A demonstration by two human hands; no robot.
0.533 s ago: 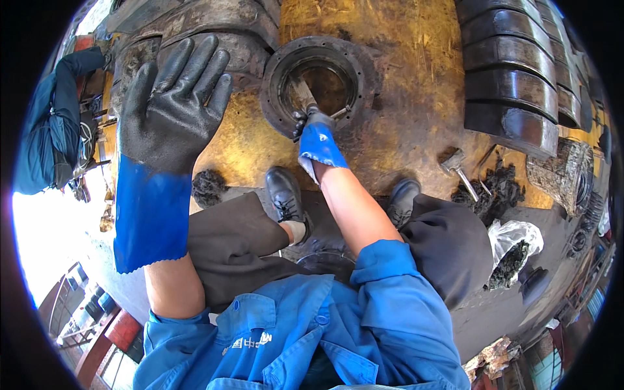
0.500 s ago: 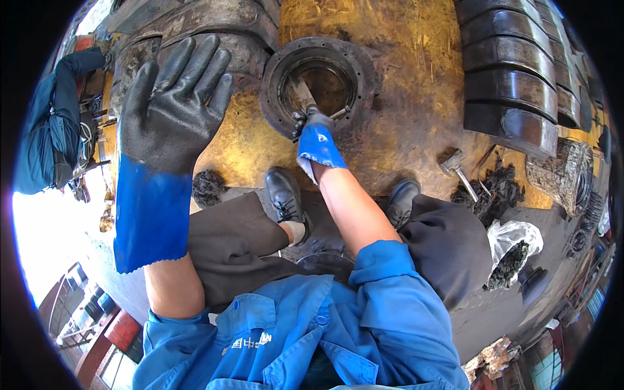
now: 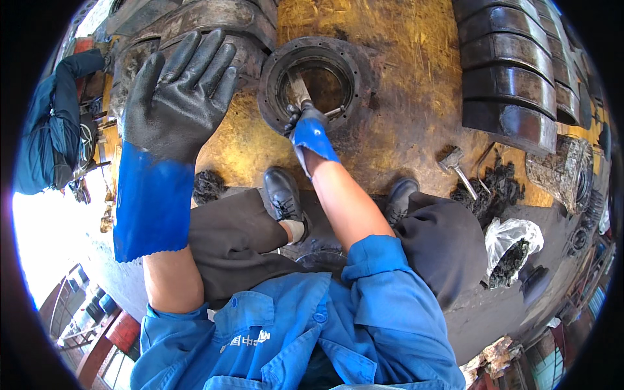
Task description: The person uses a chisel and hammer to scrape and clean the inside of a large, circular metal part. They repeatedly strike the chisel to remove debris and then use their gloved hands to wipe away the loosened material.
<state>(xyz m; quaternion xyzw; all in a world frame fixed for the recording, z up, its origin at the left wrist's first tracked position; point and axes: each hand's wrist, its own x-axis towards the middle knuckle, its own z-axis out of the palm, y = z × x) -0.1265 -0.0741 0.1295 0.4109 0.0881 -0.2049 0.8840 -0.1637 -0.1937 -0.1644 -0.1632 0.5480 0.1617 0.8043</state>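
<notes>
My left hand (image 3: 174, 107), in a black-coated glove with a blue cuff, is raised at the left, fingers stretched apart and nothing in it. My right hand (image 3: 309, 125), gloved the same way, is closed around the handle of a flat-bladed scraper (image 3: 298, 84). The blade lies inside a round metal housing (image 3: 272, 81) with a dark, greasy flange and bolt holes around its rim. My glove hides the handle. Beside the right hand a small metal rod (image 3: 335, 112) lies across the near edge of the opening.
The housing stands on a stained yellow surface (image 3: 416, 97). Curved dark metal segments (image 3: 510, 84) are stacked at the right, larger metal parts (image 3: 214, 23) at the far left. Near my right knee lie a hammer (image 3: 460, 170), dark shavings (image 3: 497, 188) and a plastic bag (image 3: 517, 237).
My right hand and the scraper have shifted slightly left and away from me within the housing. My left hand has risen a little, still spread.
</notes>
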